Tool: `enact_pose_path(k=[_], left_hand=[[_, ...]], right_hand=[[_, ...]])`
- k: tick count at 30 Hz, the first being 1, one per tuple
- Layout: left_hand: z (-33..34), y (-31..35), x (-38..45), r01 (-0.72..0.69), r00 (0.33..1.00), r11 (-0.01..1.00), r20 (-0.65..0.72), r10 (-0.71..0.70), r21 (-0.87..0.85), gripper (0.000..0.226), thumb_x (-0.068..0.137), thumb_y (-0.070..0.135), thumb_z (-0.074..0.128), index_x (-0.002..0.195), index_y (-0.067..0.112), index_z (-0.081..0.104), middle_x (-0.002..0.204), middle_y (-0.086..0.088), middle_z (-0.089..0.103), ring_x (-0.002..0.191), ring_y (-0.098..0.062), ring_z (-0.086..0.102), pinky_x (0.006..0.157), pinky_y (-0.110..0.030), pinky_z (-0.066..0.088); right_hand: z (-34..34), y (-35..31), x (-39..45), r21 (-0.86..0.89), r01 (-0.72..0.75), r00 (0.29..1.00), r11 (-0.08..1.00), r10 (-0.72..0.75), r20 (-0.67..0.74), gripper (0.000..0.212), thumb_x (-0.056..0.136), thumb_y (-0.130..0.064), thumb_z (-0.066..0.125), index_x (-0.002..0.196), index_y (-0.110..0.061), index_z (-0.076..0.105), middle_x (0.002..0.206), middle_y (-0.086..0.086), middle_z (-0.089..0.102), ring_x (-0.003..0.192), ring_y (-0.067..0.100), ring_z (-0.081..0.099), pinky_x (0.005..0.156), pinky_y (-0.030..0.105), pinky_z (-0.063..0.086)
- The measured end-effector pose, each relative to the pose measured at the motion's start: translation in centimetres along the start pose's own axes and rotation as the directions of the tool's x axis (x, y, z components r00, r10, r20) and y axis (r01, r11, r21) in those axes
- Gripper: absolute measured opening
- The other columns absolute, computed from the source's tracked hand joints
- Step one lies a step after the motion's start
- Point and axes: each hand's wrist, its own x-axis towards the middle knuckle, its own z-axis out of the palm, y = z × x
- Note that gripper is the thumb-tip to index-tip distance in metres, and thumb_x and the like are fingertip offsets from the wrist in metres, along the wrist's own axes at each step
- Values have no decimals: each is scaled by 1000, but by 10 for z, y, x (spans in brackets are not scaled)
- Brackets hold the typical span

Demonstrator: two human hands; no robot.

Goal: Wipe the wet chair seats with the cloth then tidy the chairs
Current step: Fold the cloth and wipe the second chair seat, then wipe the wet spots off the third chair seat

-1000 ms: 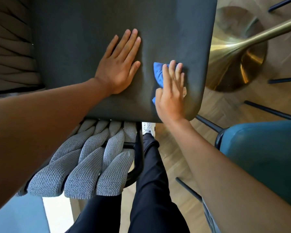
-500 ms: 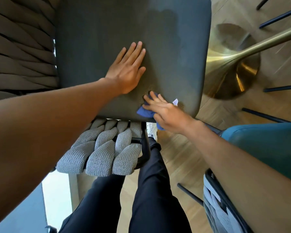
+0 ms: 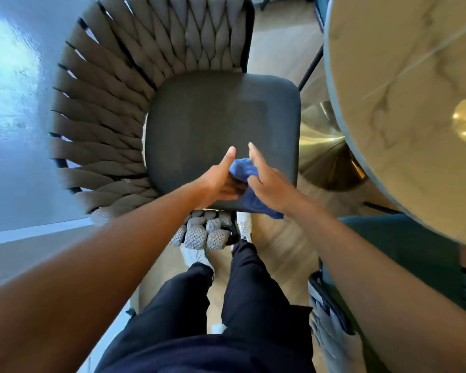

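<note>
Cloth [image 3: 243,168], blue and bunched, was held between my two hands above the near edge of the dark grey seat cushion [image 3: 221,122]. My left hand [image 3: 218,181] gripped the cloth from the left, thumb raised and pointing away from me, the other fingers curled under the fabric. My right hand [image 3: 265,181] gripped it from the right, with one digit extended forward and the rest closed on the material. A loose tail of the cloth hung below my right wrist, past the front edge of the cushion. Whether the cloth touched the cushion could not be determined.

The cushion showed a darker rectangular patch toward its far right portion. It sat in a chair with a woven rope back [image 3: 135,84] in taupe, curving around the far and left sides. A round marble tabletop [image 3: 404,109] stood to the right, with its brass pedestal base [image 3: 326,152] visible beneath, just beside the cushion's right edge. A teal chair seat [image 3: 388,246] lay under my right forearm. My legs in dark trousers [image 3: 226,319] stood directly before the grey chair on a wooden floor [image 3: 277,243].
</note>
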Motion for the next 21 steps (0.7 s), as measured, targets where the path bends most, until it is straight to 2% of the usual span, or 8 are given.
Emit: enact_pose_path(k=[2,4,6,9,12,15,18,21], left_hand=[[9,16,-21,-15,999,995,45,20,-101,76,87,76,50,124,12,67,113,-12,74,107,-23,71,93,-37,57],[19,32,-45,-94,994,980,31,100,-174,44,98,48,57,121,12,67,105,-10,76,99,-21,73,83,-32,59],[30,45,-73,-154,986,954,26,166,-255,23,101,22,57,117,8,66,98,-11,75,89,-20,73,74,-29,60],[42,53,-95,-169,975,917,72,209,-362,18,97,6,56,113,1,64,101,-17,73,88,-23,72,75,-32,62],[51,60,-110,-156,973,909,100,209,-387,21,95,4,57,115,-1,62,110,-22,68,91,-25,69,77,-34,62],[59,62,-126,-201,963,929,108,245,-312,19,96,5,58,113,1,62,113,-21,64,95,-25,67,79,-34,61],[66,56,-140,-280,945,955,147,292,-96,17,97,7,59,113,2,61,107,-20,63,101,-29,64,78,-40,63],[72,52,-151,-353,926,925,191,325,142,10,97,8,62,107,6,64,98,-16,64,94,-26,65,63,-33,61]], right_hand=[[-13,-18,-15,-3,26,1000,1000,-26,4,76,99,-5,43,162,-23,6,153,19,44,137,32,47,102,23,32],[-26,-33,-31,0,66,997,998,-66,-29,76,96,-4,46,162,-19,10,150,22,46,137,33,49,109,30,34],[-36,-43,-51,28,93,993,995,-90,-76,76,95,-4,48,161,-17,13,152,19,44,138,29,47,110,26,34],[-49,-42,-80,148,128,985,981,-107,-138,81,91,-14,57,160,-19,14,155,6,35,138,12,39,108,17,30],[-51,-35,-106,418,119,979,901,-36,-201,87,84,-39,66,158,-23,22,158,5,37,142,12,41,117,31,35],[-40,-34,-132,637,55,964,769,126,-236,83,82,-60,69,148,-17,42,139,10,58,128,18,58,113,42,43],[-14,-34,-165,681,58,947,730,176,-269,54,90,-52,65,118,-7,63,105,8,72,101,17,67,97,35,49],[12,-37,-194,678,65,904,732,245,-351,35,97,-42,63,109,-9,69,94,4,72,91,12,67,87,28,50]])
